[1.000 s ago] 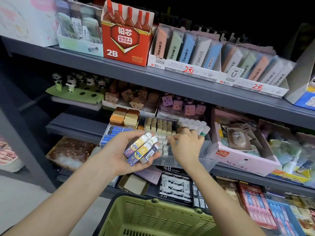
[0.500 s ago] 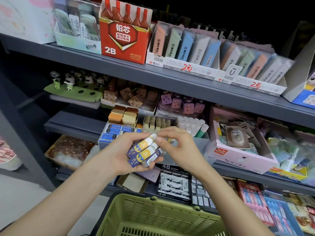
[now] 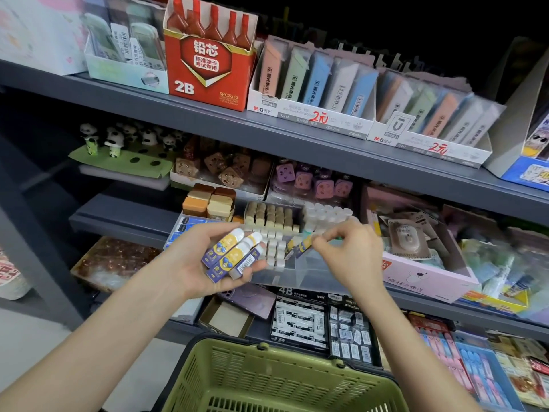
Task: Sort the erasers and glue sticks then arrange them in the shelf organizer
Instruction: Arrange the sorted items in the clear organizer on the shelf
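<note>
My left hand point(image 3: 196, 260) holds three glue sticks point(image 3: 234, 254) with white caps and blue-and-yellow labels, palm up, in front of the middle shelf. My right hand point(image 3: 349, 251) pinches one more glue stick point(image 3: 298, 245) by its end, over the clear plastic shelf organizer point(image 3: 309, 272). Inside the organizer stand rows of white-capped glue sticks point(image 3: 325, 214) and beige erasers point(image 3: 269, 217). Brown and cream block erasers point(image 3: 209, 202) are stacked at its left.
A green shopping basket point(image 3: 276, 379) sits below my arms. A pink box point(image 3: 421, 260) stands right of the organizer. Boxes of 4B erasers point(image 3: 300, 318) lie on the lower shelf. The upper shelf carries a red 2B lead box point(image 3: 208, 55) and pastel packs point(image 3: 315, 81).
My right hand came back from the organizer to the bunch in my left hand, took one glue stick from it and moved right with it over the organizer.
</note>
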### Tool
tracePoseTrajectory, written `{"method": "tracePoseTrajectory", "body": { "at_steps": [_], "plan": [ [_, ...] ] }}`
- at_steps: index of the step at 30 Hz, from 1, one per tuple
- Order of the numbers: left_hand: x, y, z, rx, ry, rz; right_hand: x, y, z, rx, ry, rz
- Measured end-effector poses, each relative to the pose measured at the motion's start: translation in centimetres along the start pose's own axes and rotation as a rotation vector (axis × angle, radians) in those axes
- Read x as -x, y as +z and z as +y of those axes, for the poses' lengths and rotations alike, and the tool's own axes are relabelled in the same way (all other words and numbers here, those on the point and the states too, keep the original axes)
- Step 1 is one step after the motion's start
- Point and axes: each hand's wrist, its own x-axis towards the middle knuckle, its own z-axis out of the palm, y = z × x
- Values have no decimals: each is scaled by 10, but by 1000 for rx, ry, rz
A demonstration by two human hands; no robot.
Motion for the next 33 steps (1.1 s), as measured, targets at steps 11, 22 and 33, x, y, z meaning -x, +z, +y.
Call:
{"method": "tracePoseTrajectory", "body": {
  "at_steps": [11,22,33],
  "plan": [
    [2,-2,4,7,12,-6,-1,52,-8,257,-90,-55],
    [1,2,-2,27,-32,-39,0,43,-4,359,-129,-59],
    [1,8,-7,-67,-29,-97,20,7,-22,-326,-293,-283]
  ]
}}
